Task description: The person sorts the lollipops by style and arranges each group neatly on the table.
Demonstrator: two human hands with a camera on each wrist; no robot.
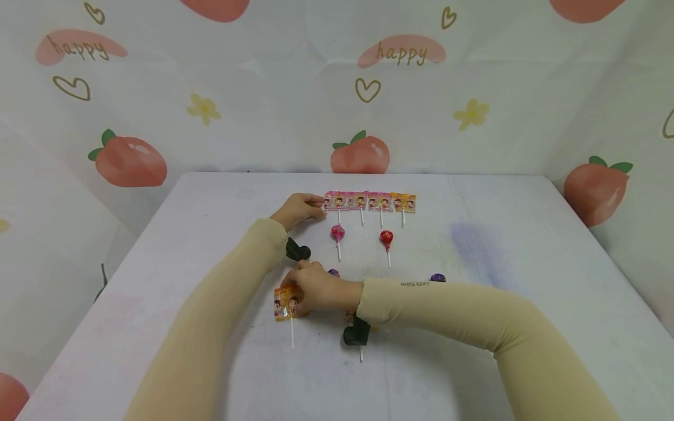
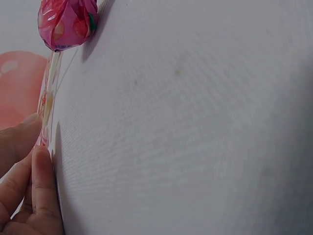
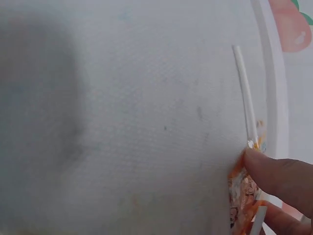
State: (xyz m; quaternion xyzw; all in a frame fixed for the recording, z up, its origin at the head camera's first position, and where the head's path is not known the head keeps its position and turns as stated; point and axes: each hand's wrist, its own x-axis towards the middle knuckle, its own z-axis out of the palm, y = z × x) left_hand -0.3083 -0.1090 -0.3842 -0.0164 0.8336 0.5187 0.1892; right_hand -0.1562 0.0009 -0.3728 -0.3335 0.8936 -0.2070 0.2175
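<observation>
Two pinches: my right hand on an orange lollipop, stick pointing toward me; my left hand, farther out, on the leftmost pink lollipop.

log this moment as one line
left grip: pinches pink-wrapped lollipop at left end of back row | right grip: holds orange-wrapped lollipop | red lollipop: on table, untouched
</observation>
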